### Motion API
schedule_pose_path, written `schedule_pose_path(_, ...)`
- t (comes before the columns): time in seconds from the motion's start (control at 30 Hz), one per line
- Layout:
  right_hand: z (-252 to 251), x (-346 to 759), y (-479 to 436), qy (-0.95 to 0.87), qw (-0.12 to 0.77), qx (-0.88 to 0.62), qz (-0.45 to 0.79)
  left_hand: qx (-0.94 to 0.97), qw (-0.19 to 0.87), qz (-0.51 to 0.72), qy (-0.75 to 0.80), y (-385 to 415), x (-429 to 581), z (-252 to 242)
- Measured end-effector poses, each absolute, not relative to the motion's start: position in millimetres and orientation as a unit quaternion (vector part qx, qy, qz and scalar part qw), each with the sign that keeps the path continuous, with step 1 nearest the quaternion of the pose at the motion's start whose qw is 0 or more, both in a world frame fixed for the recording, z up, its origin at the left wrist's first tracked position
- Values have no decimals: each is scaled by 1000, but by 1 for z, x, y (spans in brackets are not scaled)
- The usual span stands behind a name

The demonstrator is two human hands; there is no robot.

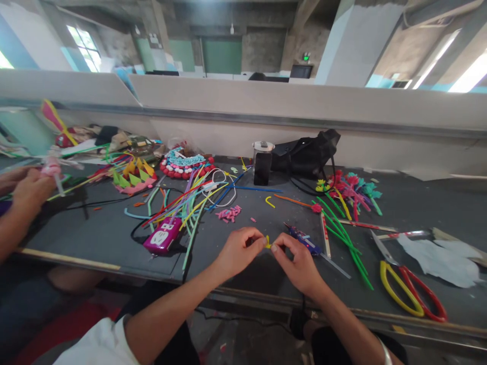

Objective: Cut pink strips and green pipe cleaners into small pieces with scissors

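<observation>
My left hand and my right hand meet over the front of the dark worktable. Both pinch a small yellow pipe-cleaner piece between thumb and fingertips. A blue glue gun lies just behind my right hand. Small pink cut pieces lie behind my left hand.
A pile of coloured pipe cleaners and a magenta power strip lie to the left. Green stems with flowers, scissors with yellow and red handles, white paper, a black bag and a cup sit to the right. Another person's hands work at far left.
</observation>
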State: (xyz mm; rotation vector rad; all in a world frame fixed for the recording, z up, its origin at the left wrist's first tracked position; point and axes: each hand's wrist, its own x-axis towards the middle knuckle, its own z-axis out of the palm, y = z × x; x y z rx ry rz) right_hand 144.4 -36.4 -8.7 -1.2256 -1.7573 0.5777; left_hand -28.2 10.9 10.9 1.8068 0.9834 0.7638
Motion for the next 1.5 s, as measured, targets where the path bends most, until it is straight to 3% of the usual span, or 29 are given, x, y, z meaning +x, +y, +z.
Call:
schedule_pose_path(0.07, -6, 147, -35, -688, 438, -511, 271, 825, 273, 346, 353, 7, -29, 8)
schedule_pose_path(0.17, -5, 150, -34, -679, 428, -515, 301, 894, 108, 325, 289, 4, -30, 0)
schedule_pose_path(0.37, -7, 151, -34, -676, 422, -516, 314, 929, 7, 273, 251, 9, -31, -6)
schedule_pose_path(0.47, -9, 149, -35, -692, 425, -509, 285, 938, 32, 236, 253, 11, -32, -4)
schedule_pose_path(0.57, -9, 148, -36, -713, 442, -489, 240, 917, 143, 250, 277, 10, -30, 1)
schedule_pose_path(0.7, -7, 148, -38, -743, 458, -444, 203, 795, 442, 280, 307, 10, -29, 6)
schedule_pose_path(0.8, -7, 149, -39, -750, 467, -426, 194, 626, 687, 197, 311, 11, -29, 5)
schedule_pose_path(0.87, -9, 150, -37, -738, 466, -438, 213, 575, 737, 171, 311, 13, -29, 4)
schedule_pose_path(0.93, -11, 152, -35, -713, 460, -462, 259, 633, 667, 210, 332, 13, -29, 5)
schedule_pose_path(1.1, -18, 154, -30, -607, 461, -493, 419, 857, 300, 304, 289, 9, -33, 12)
schedule_pose_path(1.27, -20, 150, -31, -530, 481, -478, 509, 924, 134, 277, 227, 9, -38, 8)
schedule_pose_path(1.37, -17, 148, -33, -520, 476, -470, 531, 918, 142, 293, 228, 11, -36, 3)
schedule_pose_path(1.5, -11, 150, -35, -576, 456, -477, 483, 843, 316, 337, 275, 10, -32, 6)
